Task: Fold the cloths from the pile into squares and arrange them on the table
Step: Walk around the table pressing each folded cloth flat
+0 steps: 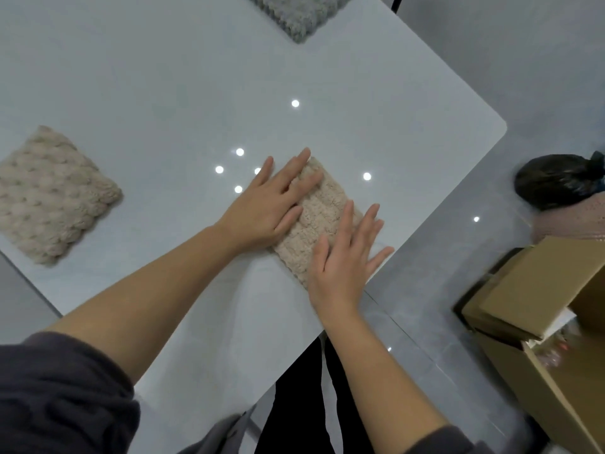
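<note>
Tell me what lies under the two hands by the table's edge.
A folded beige cloth lies under the left hand and right hand, both flat, on the white table. Its left side and near end are covered, so the edges there cannot be seen.

Ctr: beige cloth (316,221) folded to strip, lying flat; beige square (49,194) far left; grey cloth (301,14) top edge.

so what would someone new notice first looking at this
The left hand and right hand lie flat, fingers straight, on a narrow folded beige cloth near the right edge of the white table. A second beige cloth, folded square, lies at the table's left edge. A grey cloth sits at the far edge, cut off by the frame.
</note>
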